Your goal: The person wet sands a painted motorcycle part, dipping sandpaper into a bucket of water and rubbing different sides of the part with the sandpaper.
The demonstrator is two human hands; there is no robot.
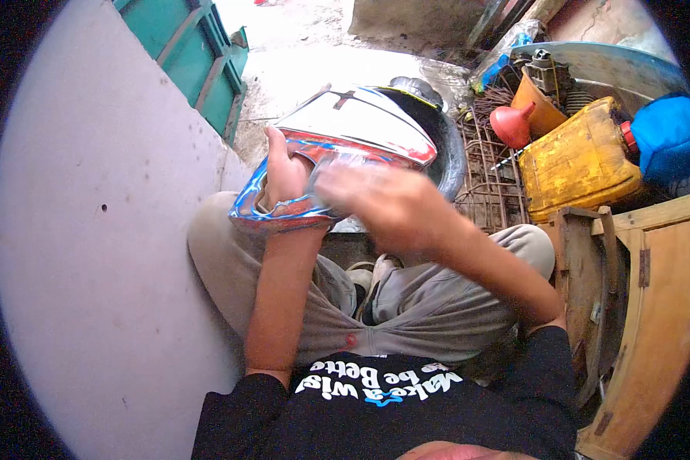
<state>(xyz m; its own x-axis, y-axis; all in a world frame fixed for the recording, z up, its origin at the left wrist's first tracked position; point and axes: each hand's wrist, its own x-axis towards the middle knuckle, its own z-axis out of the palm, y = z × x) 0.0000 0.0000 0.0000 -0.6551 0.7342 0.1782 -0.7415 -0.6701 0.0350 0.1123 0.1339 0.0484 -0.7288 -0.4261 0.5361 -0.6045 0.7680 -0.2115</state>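
Note:
A white, red and blue piece shaped like a full-face helmet [360, 123] is held above my knees, its scuffed chin bar towards me. My left hand [284, 176] reaches up through its opening and grips it from inside, with the thumb showing and the other fingers mostly hidden. Across the chin bar's right side lies my right hand [376, 195], closed and smeared by motion. Something greyish shows at its fingertips, too blurred to name. Behind the helmet stands a dark round basin [454, 165].
A pale wall [107, 230] rises close on my left, with a green metal door [199, 61] beyond. To the right are a rusty wire grid [487, 172], a red funnel [512, 126], a yellow jerrycan [579, 165] and a wooden cabinet [659, 299].

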